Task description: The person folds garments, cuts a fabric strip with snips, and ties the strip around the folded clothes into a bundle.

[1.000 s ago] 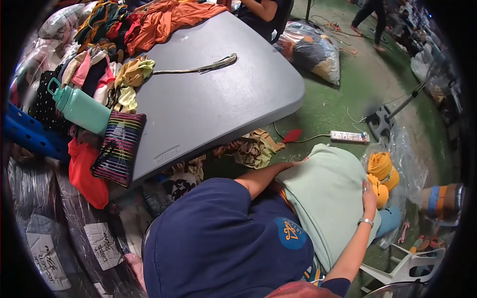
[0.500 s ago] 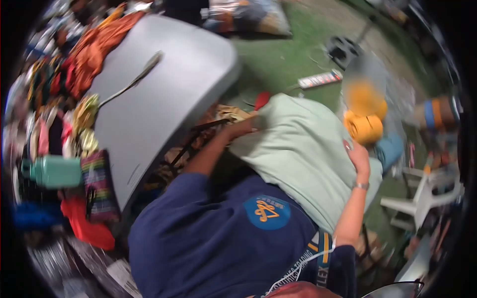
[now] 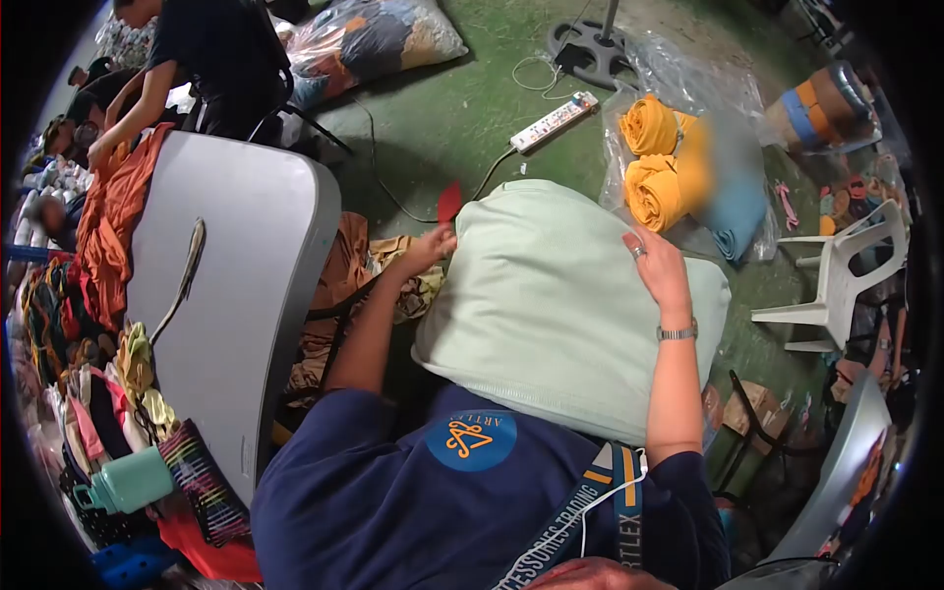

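Observation:
A pale green cloth (image 3: 551,305) lies spread over my lap in soft folds. My left hand (image 3: 431,250) is at the cloth's left edge, its fingers bent against the fabric beside a small red piece (image 3: 449,204). Whether it grips the edge is too small to tell. On the cloth's upper right part rests my right hand (image 3: 655,265), fingers stretched out, with a ring and a metal wristband. Yellow rolled cloths (image 3: 654,192) and a blue cloth (image 3: 736,216) sit on clear plastic just beyond that hand.
To the left stands a grey table (image 3: 221,256) with an orange cloth, a cord and heaped fabrics. A green bottle (image 3: 136,480) is near its corner. A power strip (image 3: 555,122) lies on the floor. At right is a white chair (image 3: 836,280). A person works at the far left.
The view has swung to the right, so the table now sits farther left. The green cloth lies more squarely across my lap, with both hands still at it.

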The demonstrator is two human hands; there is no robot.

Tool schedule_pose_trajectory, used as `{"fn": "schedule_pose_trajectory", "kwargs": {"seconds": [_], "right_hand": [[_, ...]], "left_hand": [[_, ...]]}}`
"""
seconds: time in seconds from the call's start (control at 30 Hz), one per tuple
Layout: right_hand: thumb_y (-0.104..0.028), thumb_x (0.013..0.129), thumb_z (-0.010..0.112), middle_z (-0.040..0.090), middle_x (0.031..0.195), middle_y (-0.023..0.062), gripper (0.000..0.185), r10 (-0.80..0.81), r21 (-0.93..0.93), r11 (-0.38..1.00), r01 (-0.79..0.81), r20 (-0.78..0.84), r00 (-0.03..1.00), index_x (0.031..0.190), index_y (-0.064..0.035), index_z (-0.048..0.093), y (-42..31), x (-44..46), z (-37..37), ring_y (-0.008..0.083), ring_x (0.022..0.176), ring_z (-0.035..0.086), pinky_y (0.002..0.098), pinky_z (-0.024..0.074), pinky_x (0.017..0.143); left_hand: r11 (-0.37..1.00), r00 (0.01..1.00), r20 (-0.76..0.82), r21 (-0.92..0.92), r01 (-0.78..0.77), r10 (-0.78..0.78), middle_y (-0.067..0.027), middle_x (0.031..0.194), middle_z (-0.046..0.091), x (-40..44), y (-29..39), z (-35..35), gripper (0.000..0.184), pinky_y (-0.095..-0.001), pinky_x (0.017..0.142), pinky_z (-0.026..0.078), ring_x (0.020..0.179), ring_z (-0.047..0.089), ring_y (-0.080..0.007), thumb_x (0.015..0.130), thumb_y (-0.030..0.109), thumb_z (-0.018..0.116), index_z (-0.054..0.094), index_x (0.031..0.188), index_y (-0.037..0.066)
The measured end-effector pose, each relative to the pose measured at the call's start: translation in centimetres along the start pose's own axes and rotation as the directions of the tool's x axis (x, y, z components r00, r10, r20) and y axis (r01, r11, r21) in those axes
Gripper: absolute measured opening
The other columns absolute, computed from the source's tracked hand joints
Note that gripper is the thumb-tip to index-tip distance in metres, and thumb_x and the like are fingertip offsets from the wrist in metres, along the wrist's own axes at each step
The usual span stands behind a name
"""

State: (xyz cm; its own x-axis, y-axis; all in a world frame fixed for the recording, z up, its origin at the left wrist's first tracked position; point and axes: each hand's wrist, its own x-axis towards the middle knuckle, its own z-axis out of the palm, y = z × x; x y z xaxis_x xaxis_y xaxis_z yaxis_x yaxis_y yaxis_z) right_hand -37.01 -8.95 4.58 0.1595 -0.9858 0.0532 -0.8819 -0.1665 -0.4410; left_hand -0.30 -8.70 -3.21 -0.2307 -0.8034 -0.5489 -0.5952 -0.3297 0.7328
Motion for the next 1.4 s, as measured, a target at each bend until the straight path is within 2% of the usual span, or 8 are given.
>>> {"fn": "schedule_pose_trajectory", "kwargs": {"seconds": [0.07, 0.13, 0.37, 0.93, 1.03, 1.2, 1.3, 1.4], "right_hand": [[-0.033, 0.083, 0.049, 0.058, 0.085, 0.0154, 0.033, -0.027, -0.002, 1.000, 0.027, -0.020, 0.999, 0.096, -0.0040, 0.056, 0.1, 0.2, 0.1, 0.0335, 0.082, 0.053, 0.0402, 0.0417, 0.069], [-0.031, 0.083, 0.049, 0.057, 0.088, 0.0135, 0.031, -0.057, -0.003, 0.998, 0.057, -0.042, 0.997, 0.097, -0.0049, 0.056, -0.1, 0.5, 0.0, 0.0322, 0.084, 0.053, 0.0386, 0.0411, 0.072], [-0.020, 0.078, 0.057, 0.052, 0.102, 0.0111, 0.025, -0.181, -0.058, 0.983, 0.177, -0.095, 0.979, 0.098, -0.0051, 0.055, -3.3, 2.2, -1.6, 0.0281, 0.095, 0.047, 0.0367, 0.0372, 0.081], [-0.011, 0.070, 0.062, 0.051, 0.104, 0.0089, 0.030, -0.503, 0.065, 0.861, 0.504, -0.028, 0.864, 0.099, -0.0050, 0.055, -11.4, 5.0, 4.0, 0.0233, 0.099, 0.046, 0.0355, 0.0351, 0.086], [-0.010, 0.069, 0.062, 0.051, 0.103, 0.0087, 0.034, -0.531, 0.044, 0.845, 0.532, -0.037, 0.846, 0.101, -0.0057, 0.054, -13.1, 5.0, 3.6, 0.0229, 0.098, 0.046, 0.0355, 0.0350, 0.086], [-0.006, 0.064, 0.055, 0.048, 0.075, 0.0059, 0.025, -0.690, 0.039, 0.722, 0.691, 0.118, 0.714, 0.090, -0.0067, 0.057, -13.7, 3.4, 4.6, 0.0219, 0.080, 0.048, 0.0337, 0.0378, 0.081], [-0.004, 0.063, 0.052, 0.043, 0.065, 0.0043, 0.013, -0.754, 0.124, 0.657, 0.744, 0.107, 0.648, 0.075, -0.0069, 0.056, -13.8, 2.2, 4.9, 0.0203, 0.070, 0.047, 0.0330, 0.0406, 0.075], [-0.004, 0.064, 0.052, 0.042, 0.065, 0.0039, 0.015, -0.773, 0.112, 0.634, 0.765, 0.065, 0.632, 0.078, -0.0069, 0.056, -13.7, 1.9, 5.2, 0.0194, 0.069, 0.046, 0.0327, 0.0408, 0.076]], "left_hand": [[0.884, 0.850, -0.243, 0.128, -0.449, 0.467, -0.0115, 0.106, 0.052, 4.0, 0.4, 0.0, 0.046, -0.0304, 0.083, 0.039, 0.096, 0.051, -0.0236, 0.085, 0.035, 0.048, 0.042, 0.118, 0.004], [0.861, 0.857, -0.169, -0.073, -0.504, 0.487, -0.0129, 0.110, 0.052, 5.0, 4.7, -0.5, 0.053, -0.0304, 0.088, 0.037, 0.106, 0.047, -0.0234, 0.081, 0.045, 0.050, 0.046, 0.117, 0.007], [0.916, 0.913, 0.253, 0.164, -0.365, 0.319, -0.0126, 0.099, 0.054, 6.6, 8.8, -2.8, 0.055, -0.0322, 0.083, 0.039, 0.097, 0.050, -0.0242, 0.073, 0.039, 0.064, 0.047, 0.113, 0.004], [0.895, 0.879, -0.196, 0.207, -0.395, 0.434, -0.0097, 0.087, 0.054, 2.6, 3.5, -2.4, 0.023, -0.0318, 0.068, 0.042, 0.079, 0.053, -0.0232, 0.068, 0.006, 0.066, 0.051, 0.085, 0.004], [0.622, 0.573, -0.286, 0.546, -0.561, 0.768, -0.0097, 0.083, 0.055, -0.3, 5.2, -2.2, 0.020, -0.0317, 0.067, 0.042, 0.077, 0.054, -0.0231, 0.069, 0.008, 0.065, 0.052, 0.083, 0.003], [0.816, 0.804, 0.184, -0.260, -0.516, 0.566, -0.0045, 0.071, 0.053, -5.2, 7.9, -3.1, 0.016, -0.0256, 0.065, 0.039, 0.070, 0.051, -0.0123, 0.078, 0.016, 0.061, 0.054, 0.083, 0.002], [0.700, 0.827, 0.023, -0.546, -0.461, 0.562, -0.0048, 0.089, 0.053, -0.6, 5.0, -2.0, 0.019, -0.0231, 0.072, 0.038, 0.082, 0.048, -0.0099, 0.080, 0.013, 0.056, 0.051, 0.095, 0.002], [0.693, 0.659, -0.234, 0.108, -0.713, 0.715, -0.0088, 0.101, 0.054, 4.8, 4.4, -0.3, 0.040, -0.0326, 0.080, 0.039, 0.093, 0.051, -0.0234, 0.075, 0.007, 0.057, 0.046, 0.113, 0.004]]}}
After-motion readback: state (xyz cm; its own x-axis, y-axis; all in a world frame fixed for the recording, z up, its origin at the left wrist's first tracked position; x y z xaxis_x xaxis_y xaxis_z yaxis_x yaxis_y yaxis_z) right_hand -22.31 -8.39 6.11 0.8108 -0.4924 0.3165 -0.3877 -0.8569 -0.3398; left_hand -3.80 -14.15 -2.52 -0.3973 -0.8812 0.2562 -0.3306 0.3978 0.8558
